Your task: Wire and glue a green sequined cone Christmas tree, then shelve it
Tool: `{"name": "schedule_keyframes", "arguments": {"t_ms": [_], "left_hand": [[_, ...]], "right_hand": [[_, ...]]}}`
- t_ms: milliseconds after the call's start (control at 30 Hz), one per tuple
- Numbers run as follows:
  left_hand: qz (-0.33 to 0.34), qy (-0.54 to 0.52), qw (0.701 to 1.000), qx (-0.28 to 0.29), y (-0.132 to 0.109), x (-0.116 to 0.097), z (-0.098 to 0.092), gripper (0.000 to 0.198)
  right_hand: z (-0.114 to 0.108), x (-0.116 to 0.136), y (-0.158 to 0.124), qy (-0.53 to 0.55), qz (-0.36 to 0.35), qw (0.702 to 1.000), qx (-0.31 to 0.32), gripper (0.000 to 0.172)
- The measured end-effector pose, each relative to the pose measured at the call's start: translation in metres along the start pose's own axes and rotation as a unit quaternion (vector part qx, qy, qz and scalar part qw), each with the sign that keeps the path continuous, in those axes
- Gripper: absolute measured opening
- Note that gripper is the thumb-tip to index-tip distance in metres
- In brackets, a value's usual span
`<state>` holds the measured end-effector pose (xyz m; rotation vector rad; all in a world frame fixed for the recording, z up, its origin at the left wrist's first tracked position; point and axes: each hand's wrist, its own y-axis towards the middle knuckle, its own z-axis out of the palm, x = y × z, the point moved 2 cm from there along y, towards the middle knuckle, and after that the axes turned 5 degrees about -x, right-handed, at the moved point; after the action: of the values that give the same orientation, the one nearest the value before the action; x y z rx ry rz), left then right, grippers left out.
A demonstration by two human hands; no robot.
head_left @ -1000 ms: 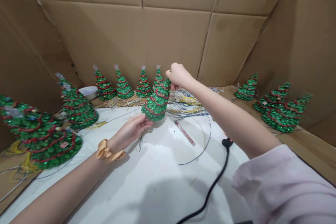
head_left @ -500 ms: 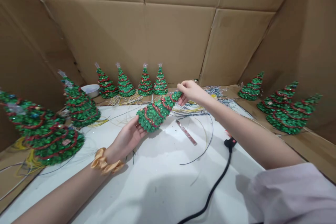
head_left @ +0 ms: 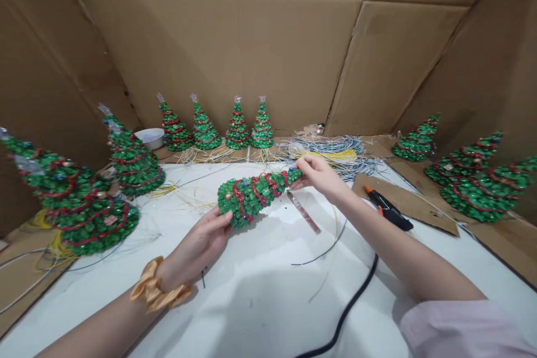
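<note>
A small green Christmas tree with red garland and tiny baubles lies tilted on its side above the white table, its tip toward the right. My left hand grips the wide base, thumb on top. At the tip, my right hand is closed, thumb and finger pinching it. A cutter blade strip or similar flat, reddish stick lies just below the right hand. To the right of my forearm rests a black and orange glue gun on a piece of cardboard.
Several finished-looking trees stand along the back; bigger ones are at left, others at right. A bundle of wires and a white bowl lie near the cardboard wall. A black cable crosses the table.
Both hands have lowered the tree slightly and turned it, so baubles now show. The left thumb has come over the base. With the view shifted, the glue gun shows more fully.
</note>
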<state>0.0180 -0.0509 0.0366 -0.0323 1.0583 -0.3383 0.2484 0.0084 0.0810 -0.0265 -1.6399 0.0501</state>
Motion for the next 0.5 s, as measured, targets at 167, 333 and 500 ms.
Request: {"name": "schedule_keyframes", "arguments": {"t_ms": [167,333,500], "left_hand": [[-0.006,0.010,1.000,-0.027,0.000,-0.001,-0.003,0.050],[-0.029,0.021,0.992,-0.120,-0.001,-0.015,-0.005,0.054],[-0.064,0.041,0.970,-0.231,0.004,-0.027,-0.019,0.046]], "right_hand": [[0.003,-0.007,-0.003,-0.010,0.029,0.999,-0.013,0.013],[-0.023,0.007,0.000,-0.067,0.007,0.998,-0.015,0.021],[-0.085,0.032,0.001,-0.146,-0.101,0.975,-0.132,0.015]]}}
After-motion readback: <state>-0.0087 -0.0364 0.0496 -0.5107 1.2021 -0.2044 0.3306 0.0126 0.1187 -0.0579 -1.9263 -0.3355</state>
